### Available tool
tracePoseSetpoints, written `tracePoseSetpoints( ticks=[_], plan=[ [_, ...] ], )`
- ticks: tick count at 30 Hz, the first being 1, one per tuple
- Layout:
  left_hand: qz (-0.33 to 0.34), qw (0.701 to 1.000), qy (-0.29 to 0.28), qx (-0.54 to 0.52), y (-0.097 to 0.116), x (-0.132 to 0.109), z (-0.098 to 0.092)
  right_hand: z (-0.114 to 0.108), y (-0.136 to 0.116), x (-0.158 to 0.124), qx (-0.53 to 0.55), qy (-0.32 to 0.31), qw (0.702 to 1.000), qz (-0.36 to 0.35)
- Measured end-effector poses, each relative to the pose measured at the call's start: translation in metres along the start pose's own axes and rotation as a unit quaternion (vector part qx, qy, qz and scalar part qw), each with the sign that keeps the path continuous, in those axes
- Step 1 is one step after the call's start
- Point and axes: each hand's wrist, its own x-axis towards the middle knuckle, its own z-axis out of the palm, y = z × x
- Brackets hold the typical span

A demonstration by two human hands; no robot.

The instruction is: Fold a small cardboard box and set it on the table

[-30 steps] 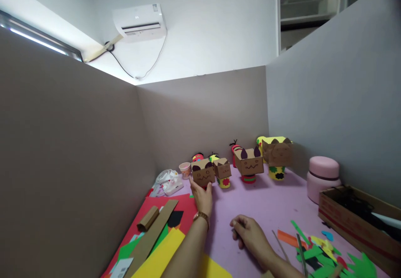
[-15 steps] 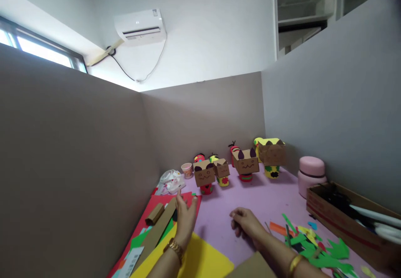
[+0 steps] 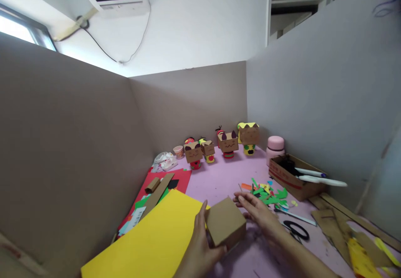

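Note:
A plain brown cardboard box (image 3: 226,226) sits low in the middle of the pink table (image 3: 225,178). My left hand (image 3: 200,244) grips its left side, thumb up along the edge. My right hand (image 3: 257,211) lies just right of the box with fingers stretched out flat, fingertips near its top corner. A large yellow paper sheet (image 3: 150,240) lies under and left of the left hand.
Several cardboard box figures (image 3: 228,142) stand along the back wall beside a pink jar (image 3: 275,146). An open carton with pens (image 3: 294,175) is at the right. Paper scraps (image 3: 269,192), scissors (image 3: 296,230) and cardboard strips (image 3: 335,219) lie nearby. Red paper (image 3: 175,178) lies left.
The view has tilted down and pulled back. My left hand came back from the figures and took hold of the brown box. My right hand shifted beside it.

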Motion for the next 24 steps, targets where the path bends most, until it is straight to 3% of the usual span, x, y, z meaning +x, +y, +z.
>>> tracePoseSetpoints(
  ticks=[3,5,9,15,19,24],
  plan=[
    [-0.056,0.986,0.025,-0.152,0.007,0.007,0.001,-0.01,0.014,-0.015,0.012,0.079,0.997,-0.003],
    [-0.082,0.978,0.016,-0.192,0.017,0.012,-0.007,-0.016,0.018,-0.022,0.02,0.111,0.994,-0.01],
    [-0.099,0.972,-0.012,-0.212,0.034,0.015,-0.019,-0.021,0.028,-0.031,0.025,0.111,0.993,-0.021],
    [-0.026,0.981,0.009,-0.19,0.033,0.042,-0.015,-0.013,0.055,-0.037,0.013,0.05,0.998,-0.028],
    [0.04,0.986,-0.014,-0.161,0.033,0.067,-0.01,-0.008,0.07,-0.039,0.007,0.035,0.999,-0.031],
    [0.088,0.985,-0.052,-0.139,0.032,0.059,0.008,-0.02,0.064,-0.03,0.02,0.057,0.997,-0.048]
  ],
)
